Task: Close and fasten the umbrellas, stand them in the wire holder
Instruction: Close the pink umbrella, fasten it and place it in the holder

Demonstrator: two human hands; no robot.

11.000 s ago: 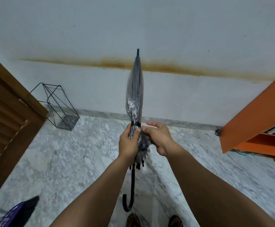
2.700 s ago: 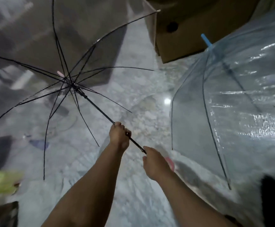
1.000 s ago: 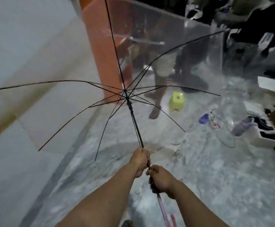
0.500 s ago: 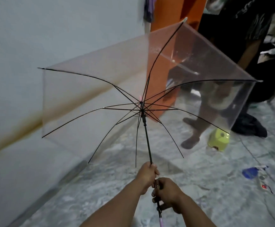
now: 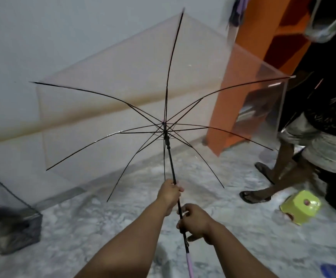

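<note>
The open transparent black-ribbed umbrella [image 5: 135, 93] is held by its shaft in both grips, left hand [image 5: 169, 194] above right hand [image 5: 195, 223]; closing is judged next, with the runner above the left hand drawn down.

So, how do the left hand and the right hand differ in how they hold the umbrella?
The left hand grips the black shaft higher up, nearer the ribs; the right hand holds it lower, just above the pink handle. The left is a closed fist; the right has looser fingers. Both hold the same open umbrella.

The open umbrella canopy [image 5: 123, 81] fills the space ahead, near the wall [image 5: 43, 37]. Bare floor [image 5: 103, 227] separates the wire holder [image 5: 12, 217] from a bystander's legs [image 5: 279, 167] and green stool [image 5: 299, 207] at right.
</note>
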